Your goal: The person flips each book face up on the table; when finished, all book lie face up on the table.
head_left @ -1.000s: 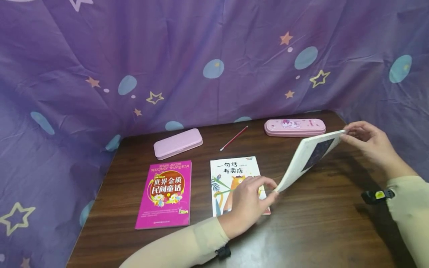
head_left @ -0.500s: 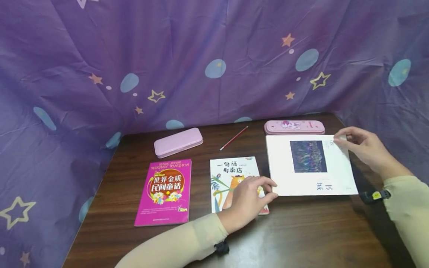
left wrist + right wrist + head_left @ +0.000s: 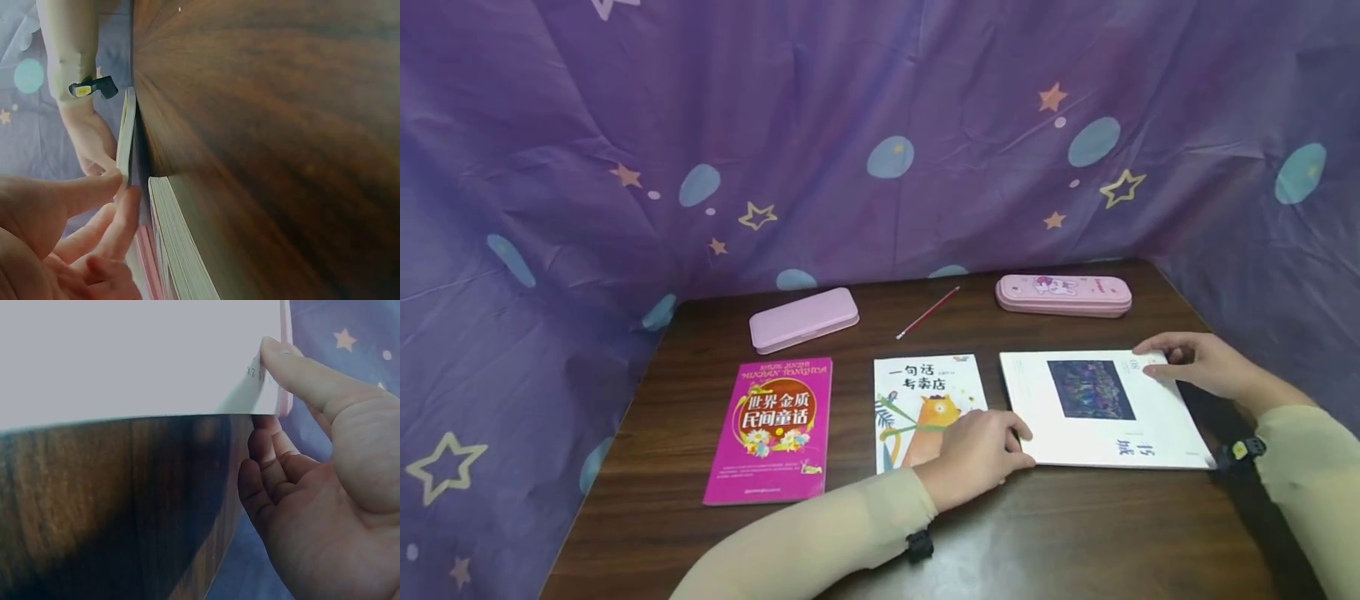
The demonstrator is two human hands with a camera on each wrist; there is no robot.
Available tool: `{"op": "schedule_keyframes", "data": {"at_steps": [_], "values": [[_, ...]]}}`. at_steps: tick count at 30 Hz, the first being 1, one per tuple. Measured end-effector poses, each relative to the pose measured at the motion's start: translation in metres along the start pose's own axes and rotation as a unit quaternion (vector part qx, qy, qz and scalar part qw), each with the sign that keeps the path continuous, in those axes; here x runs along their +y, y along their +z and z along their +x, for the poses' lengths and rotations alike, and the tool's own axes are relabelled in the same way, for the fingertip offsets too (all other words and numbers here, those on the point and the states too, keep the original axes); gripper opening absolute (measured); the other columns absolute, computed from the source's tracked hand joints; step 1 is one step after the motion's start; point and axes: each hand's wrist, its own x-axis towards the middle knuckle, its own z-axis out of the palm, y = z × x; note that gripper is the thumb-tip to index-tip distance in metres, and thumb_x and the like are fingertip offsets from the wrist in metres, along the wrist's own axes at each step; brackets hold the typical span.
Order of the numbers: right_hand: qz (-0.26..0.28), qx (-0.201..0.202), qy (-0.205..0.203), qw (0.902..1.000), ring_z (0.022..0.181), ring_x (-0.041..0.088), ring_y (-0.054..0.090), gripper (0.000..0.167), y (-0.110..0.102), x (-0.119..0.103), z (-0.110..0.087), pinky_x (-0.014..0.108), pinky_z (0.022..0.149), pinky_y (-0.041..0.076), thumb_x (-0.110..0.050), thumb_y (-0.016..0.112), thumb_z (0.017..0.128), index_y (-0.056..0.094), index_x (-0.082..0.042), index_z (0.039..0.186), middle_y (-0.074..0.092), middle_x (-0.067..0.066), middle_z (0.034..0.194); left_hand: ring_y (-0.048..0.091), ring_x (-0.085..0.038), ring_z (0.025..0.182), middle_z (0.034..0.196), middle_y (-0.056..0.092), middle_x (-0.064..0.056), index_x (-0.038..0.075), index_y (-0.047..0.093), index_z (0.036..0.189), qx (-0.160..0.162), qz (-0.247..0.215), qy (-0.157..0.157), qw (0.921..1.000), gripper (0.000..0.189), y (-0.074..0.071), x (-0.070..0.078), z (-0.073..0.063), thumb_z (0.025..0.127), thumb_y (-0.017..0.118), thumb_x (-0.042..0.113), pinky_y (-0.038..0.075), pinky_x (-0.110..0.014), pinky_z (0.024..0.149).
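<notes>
A white book [image 3: 1037, 408] with a dark square picture on its cover lies level, close over the right side of the table. My left hand [image 3: 981, 454] pinches its near left corner between thumb and fingers. At the far right corner, my right hand [image 3: 1198, 367] grips it, thumb on the cover and fingers beneath, as the right wrist view shows. In the left wrist view the white book [image 3: 127, 134] appears edge-on, with a gap of shadow under it. My left hand and forearm cover part of a storybook [image 3: 917, 417] with an orange animal on its cover.
To the left lies a magenta book [image 3: 775, 467]. Along the back are a plain pink pencil case [image 3: 805, 319], a red pencil [image 3: 928, 312] and a pink pencil case with a rabbit [image 3: 1063, 296]. A purple curtain [image 3: 820, 125] hangs behind the wooden table [image 3: 1075, 533].
The white book has turned from steeply tilted to level, cover up, and come down toward the table and nearer me. Both hands keep hold of it; the right hand has lowered with it.
</notes>
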Motion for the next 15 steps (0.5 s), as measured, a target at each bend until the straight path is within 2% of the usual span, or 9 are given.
{"op": "schedule_keyframes", "data": {"at_steps": [5, 8, 11, 15], "values": [[-0.011, -0.019, -0.022, 0.9995, 0.094, 0.021, 0.046, 0.049, 0.0065, -0.0004, 0.0024, 0.03, 0.071, 0.036, -0.042, 0.079, 0.09, 0.071, -0.011, 0.126, 0.062, 0.006, 0.105, 0.054, 0.011, 0.066, 0.072, 0.067, 0.027, 0.033, 0.075, 0.099, -0.029, 0.038, -0.014, 0.9988, 0.024, 0.0052, 0.0034, 0.0019, 0.081, 0.086, 0.043, 0.037, -0.012, 0.058], [-0.012, -0.027, -0.029, 0.9992, 0.095, 0.023, 0.047, 0.047, 0.0088, -0.0018, 0.0044, 0.03, 0.071, 0.036, -0.037, 0.08, 0.089, 0.071, -0.009, 0.126, 0.062, 0.006, 0.104, 0.056, 0.011, 0.067, 0.072, 0.067, 0.028, 0.034, 0.076, 0.1, -0.041, 0.048, -0.016, 0.9979, 0.026, 0.0068, 0.0051, 0.0022, 0.08, 0.087, 0.046, 0.037, -0.012, 0.058], [-0.018, -0.018, -0.036, 0.999, 0.097, 0.024, 0.047, 0.044, 0.0099, -0.0036, 0.0069, 0.031, 0.073, 0.037, -0.035, 0.081, 0.089, 0.072, -0.01, 0.125, 0.063, 0.007, 0.105, 0.056, 0.012, 0.068, 0.074, 0.07, 0.028, 0.033, 0.077, 0.103, -0.046, 0.045, -0.008, 0.9979, 0.027, 0.0069, 0.0068, 0.0025, 0.081, 0.086, 0.046, 0.037, -0.011, 0.059], [-0.025, -0.01, -0.047, 0.9986, 0.102, 0.027, 0.049, 0.041, 0.0096, -0.0077, 0.0103, 0.036, 0.08, 0.04, -0.032, 0.08, 0.09, 0.073, -0.012, 0.125, 0.067, 0.012, 0.113, 0.057, 0.014, 0.069, 0.076, 0.072, 0.026, 0.032, 0.078, 0.105, -0.049, 0.05, 0.011, 0.9975, 0.028, 0.0069, 0.0083, 0.0023, 0.082, 0.085, 0.045, 0.038, -0.009, 0.062]]}}
